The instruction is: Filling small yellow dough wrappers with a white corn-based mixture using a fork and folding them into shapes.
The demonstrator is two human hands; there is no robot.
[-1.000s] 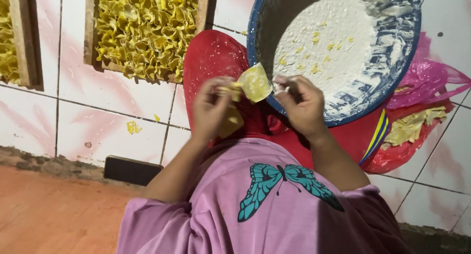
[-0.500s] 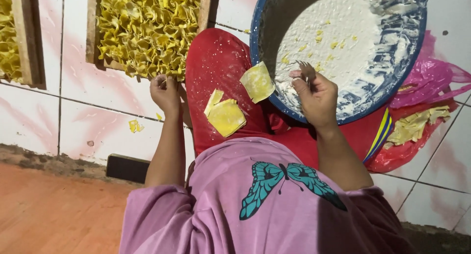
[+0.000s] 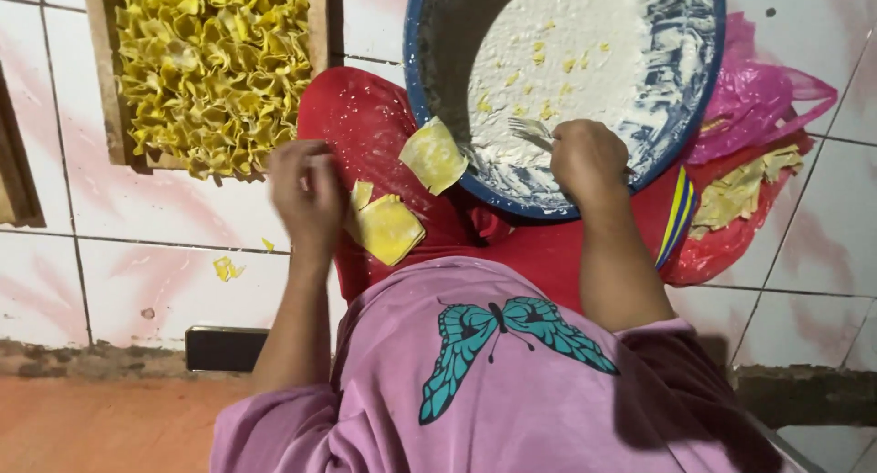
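Observation:
My right hand (image 3: 589, 160) is closed around a metal fork (image 3: 528, 130) whose tines rest in the white filling of a blue-rimmed bowl (image 3: 429, 80) on my lap. My left hand (image 3: 306, 194) is motion-blurred over my red-trousered left thigh, with nothing seen in it. It hovers just left of a small stack of square yellow dough wrappers (image 3: 388, 228) lying on the thigh. Another single wrapper (image 3: 434, 153) leans against the bowl's rim. A pink shirt with a teal butterfly fills the bottom of the view.
A wooden tray (image 3: 315, 34) packed with several folded yellow dumplings lies on the white tiles at upper left. A pink plastic bag (image 3: 767, 89) holding more wrappers sits on the right. A dark flat object (image 3: 227, 348) lies at the tile edge. Dough scraps (image 3: 226, 269) dot the floor.
Both hands were together folding a wrapper over the lap. The left hand swung out towards the tray and is now back by the wrapper stack; the right hand took the fork into the bowl.

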